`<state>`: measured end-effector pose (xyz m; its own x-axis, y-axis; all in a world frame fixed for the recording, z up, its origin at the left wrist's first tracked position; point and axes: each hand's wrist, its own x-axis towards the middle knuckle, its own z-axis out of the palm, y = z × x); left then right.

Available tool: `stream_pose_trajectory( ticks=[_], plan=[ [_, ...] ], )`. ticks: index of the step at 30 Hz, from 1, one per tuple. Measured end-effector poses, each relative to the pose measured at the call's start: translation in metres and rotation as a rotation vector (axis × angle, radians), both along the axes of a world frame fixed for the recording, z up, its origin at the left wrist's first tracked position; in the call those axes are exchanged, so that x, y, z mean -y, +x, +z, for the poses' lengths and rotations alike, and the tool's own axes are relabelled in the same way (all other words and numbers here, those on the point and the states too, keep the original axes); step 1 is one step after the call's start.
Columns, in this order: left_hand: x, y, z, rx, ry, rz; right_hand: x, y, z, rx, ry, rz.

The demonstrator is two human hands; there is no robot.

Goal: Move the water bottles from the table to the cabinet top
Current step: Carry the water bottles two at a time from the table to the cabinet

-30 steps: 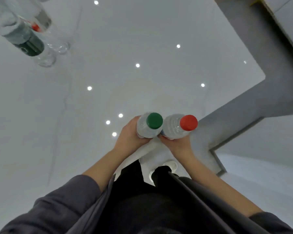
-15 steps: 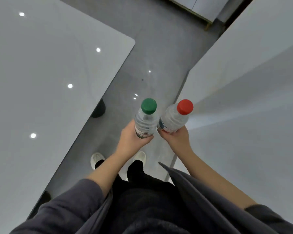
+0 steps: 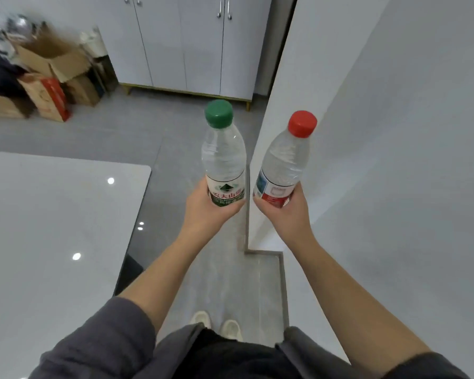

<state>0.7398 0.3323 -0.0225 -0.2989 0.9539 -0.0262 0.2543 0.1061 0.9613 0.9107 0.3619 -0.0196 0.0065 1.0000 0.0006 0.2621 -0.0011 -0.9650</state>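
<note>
Head view: the left hand (image 3: pixel 207 212) has its grip clamped on the lower body of the green-cap bottle (image 3: pixel 223 160), fingers wrapped over the label. The right hand (image 3: pixel 285 214) has its grip clamped likewise on the red-cap bottle (image 3: pixel 286 162). Both bottles are upright with a slight tilt, held side by side but apart, in front of the body and above the floor (image 3: pixel 197 269). Neither bottle touches any surface. The bench (image 3: pixel 52 228) lies to the left, and its visible part carries no bottles; the rest is out of frame. A white cabinet (image 3: pixel 192 42) with handled doors stands ahead against the far wall; its top is not in view. Cardboard boxes (image 3: pixel 47 77) sit on the floor at upper left. Task status, as a judgement: pickup of these two bottles is complete and the carry is under way. Remaining: reach the cabinet and set both bottles on its top. Whether further bottles remain on the bench cannot be told.
</note>
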Motion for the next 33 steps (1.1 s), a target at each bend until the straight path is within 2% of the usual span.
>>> stream_pose_trajectory(
  ticks=[7,13,18,24,33],
  plan=[
    [-0.062,-0.038,0.107,-0.013,0.21,-0.006,-0.05,-0.036,0.104,-0.037,0.225,-0.013],
    [-0.096,-0.065,0.199,0.062,0.378,-0.013,-0.085,-0.06,0.196,-0.115,0.373,0.013],
    [-0.112,-0.077,0.255,0.141,0.485,-0.032,-0.102,-0.072,0.245,-0.18,0.455,0.045],
    [-0.123,-0.083,0.284,0.163,0.532,-0.051,-0.113,-0.084,0.276,-0.18,0.49,0.058],
    [-0.136,-0.092,0.288,0.179,0.536,-0.072,-0.125,-0.098,0.283,-0.189,0.494,0.055]
  ],
)
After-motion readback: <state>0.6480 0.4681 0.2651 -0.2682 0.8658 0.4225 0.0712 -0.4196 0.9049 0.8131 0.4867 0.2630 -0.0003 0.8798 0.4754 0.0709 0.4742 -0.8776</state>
